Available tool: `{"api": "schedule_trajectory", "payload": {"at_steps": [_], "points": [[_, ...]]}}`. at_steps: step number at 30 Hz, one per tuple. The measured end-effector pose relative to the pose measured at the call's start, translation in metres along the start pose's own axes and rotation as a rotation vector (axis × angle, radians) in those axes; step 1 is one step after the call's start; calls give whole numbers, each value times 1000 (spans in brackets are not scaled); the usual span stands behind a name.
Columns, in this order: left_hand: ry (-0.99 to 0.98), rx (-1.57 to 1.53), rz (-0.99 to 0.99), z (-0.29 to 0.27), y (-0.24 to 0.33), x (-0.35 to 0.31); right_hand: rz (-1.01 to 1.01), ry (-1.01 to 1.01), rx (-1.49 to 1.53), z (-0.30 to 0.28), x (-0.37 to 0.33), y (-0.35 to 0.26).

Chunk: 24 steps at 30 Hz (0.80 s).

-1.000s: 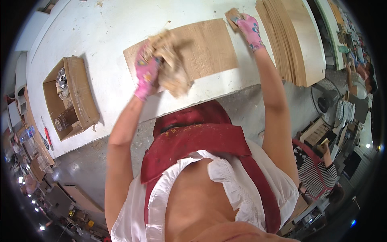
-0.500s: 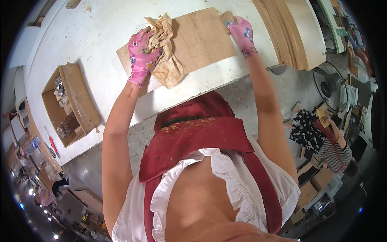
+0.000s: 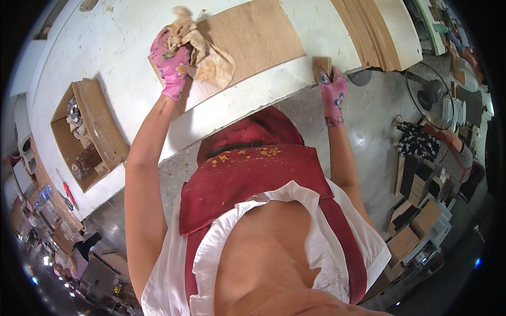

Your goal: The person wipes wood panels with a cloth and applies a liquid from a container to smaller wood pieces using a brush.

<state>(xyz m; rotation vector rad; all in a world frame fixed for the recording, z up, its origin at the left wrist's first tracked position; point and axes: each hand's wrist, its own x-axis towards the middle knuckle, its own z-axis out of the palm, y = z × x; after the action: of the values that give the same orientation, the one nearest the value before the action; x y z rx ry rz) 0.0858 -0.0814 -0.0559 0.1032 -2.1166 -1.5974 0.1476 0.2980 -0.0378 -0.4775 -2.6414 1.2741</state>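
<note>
My left hand (image 3: 171, 66), in a pink flowered glove, is closed on a crumpled, stained beige cloth (image 3: 215, 66). The cloth lies partly over the left part of a flat rectangular wooden board (image 3: 263, 34), and its upper end is blurred. My right hand (image 3: 333, 97), gloved alike, is at the table's near edge, to the right of the board and apart from it. Its fingers pinch a small brown block (image 3: 321, 65), which is over the table's edge area. The block's lower end is hidden by the fingers.
On the white table (image 3: 132, 39), an open cardboard box (image 3: 108, 124) with rolls and other items stands at the left. A stack of wooden panels (image 3: 369, 34) lies at the right. Beyond it are a black fan (image 3: 429, 96) and another person (image 3: 454, 155). Red-handled scissors (image 3: 68, 192) lie far left.
My right hand has come from beside the board's far right corner toward me, bringing the brown block to the table edge. My left hand has shifted slightly left, and the cloth's upper end has swung up.
</note>
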Motion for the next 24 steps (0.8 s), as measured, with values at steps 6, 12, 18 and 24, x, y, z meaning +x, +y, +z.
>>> {"api": "schedule_trajectory", "payload": {"at_steps": [6, 12, 18, 24], "points": [[-364, 381, 335, -37, -2, 3, -358, 108, -406, 28, 13, -1], [-634, 763, 398, -36, 7, -3, -541, 69, -534, 49, -19, -21], [-569, 351, 406, -30, 28, 26, -680, -261, -469, 101, -94, -80], [-614, 116, 224, -29, 36, 26, -1019, -440, -283, 170, -162, -117]]}}
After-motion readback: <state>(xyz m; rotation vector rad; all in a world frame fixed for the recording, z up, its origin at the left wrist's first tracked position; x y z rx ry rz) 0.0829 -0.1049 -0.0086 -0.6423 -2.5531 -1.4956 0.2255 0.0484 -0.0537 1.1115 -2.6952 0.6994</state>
